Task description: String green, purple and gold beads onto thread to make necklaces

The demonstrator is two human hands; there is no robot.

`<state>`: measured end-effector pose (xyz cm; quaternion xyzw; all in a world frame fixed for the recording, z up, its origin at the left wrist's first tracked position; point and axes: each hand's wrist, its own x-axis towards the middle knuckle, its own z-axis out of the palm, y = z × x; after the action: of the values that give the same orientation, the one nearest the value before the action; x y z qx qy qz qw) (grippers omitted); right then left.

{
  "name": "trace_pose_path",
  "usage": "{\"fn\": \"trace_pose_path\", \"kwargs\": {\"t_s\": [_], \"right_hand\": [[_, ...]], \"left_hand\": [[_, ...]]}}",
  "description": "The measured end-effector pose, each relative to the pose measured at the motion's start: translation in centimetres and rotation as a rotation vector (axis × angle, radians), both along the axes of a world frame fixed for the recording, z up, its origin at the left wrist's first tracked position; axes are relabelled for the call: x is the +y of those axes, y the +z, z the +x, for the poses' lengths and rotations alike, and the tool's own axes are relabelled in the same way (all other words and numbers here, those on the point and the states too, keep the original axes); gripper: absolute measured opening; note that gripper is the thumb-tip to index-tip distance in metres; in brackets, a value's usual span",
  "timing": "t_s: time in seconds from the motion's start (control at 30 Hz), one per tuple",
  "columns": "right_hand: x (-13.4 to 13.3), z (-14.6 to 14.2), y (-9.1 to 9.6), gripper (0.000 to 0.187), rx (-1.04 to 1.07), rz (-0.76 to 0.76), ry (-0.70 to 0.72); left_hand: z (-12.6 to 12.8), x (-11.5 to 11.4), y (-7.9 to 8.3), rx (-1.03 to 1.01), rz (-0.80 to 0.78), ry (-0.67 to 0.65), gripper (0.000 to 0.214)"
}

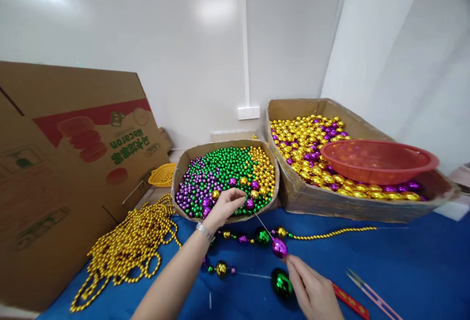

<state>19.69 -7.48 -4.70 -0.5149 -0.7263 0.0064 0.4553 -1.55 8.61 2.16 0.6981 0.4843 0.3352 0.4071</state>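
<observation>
The right hand (312,285) grasps the near end of a purple oval bead (279,248), its long axis slanting from far left to near right. A thin line (263,224) runs far-left from it. The left hand (225,206) hovers over the bead box (198,149); I cannot tell what it pinches.

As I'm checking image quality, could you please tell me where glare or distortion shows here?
Head view: soft white glare on the back wall; head view: bright highlights on the large purple bead at the right hand; head view: wide-angle stretching of the carton toward the left edge.
</observation>
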Motion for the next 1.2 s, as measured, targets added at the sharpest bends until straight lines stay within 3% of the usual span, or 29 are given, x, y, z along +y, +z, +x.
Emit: {"fn": "trace_pose_path", "kwargs": {"t_s": [0.13,0.3,0.57,0.8,1.0,1.13,1.2], "right_hand": [[-0.1,-0.4,0.3,0.033,-0.014,-0.014,0.003],[-0.2,-0.5,0.5,0.035,-0.023,0.014,0.005],[-0.4,-0.4,0.5,0.035,-0.042,-0.021,0.008],[-0.2,-0.2,-0.3,0.035,-0.096,0.039,-0.021],[-0.3,-0.1,-0.2,0.036,-0.116,0.034,-0.028],[-0.3,-0.2,0.0,0.036,-0.048,-0.029,-0.013],[-0.2,-0.1,0.0,0.036,-0.021,-0.034,-0.018]], "left_hand": [[0.4,-3.3,0.2,-0.654,-0.418,-0.092,0.028],[0.8,-4.9,0.1,-0.819,-0.544,-0.078,0.026],[0.6,-5.3,0.2,-0.790,-0.463,-0.086,0.028],[0.8,-5.2,1.3,-0.533,-0.201,-0.062,0.025],[1.1,-5.5,0.9,-0.287,0.081,-0.005,0.018],[1.4,-5.2,0.5,-0.381,-0.143,-0.099,0.029],[1.8,-4.3,0.5,-0.365,-0.170,-0.122,0.034]]}}
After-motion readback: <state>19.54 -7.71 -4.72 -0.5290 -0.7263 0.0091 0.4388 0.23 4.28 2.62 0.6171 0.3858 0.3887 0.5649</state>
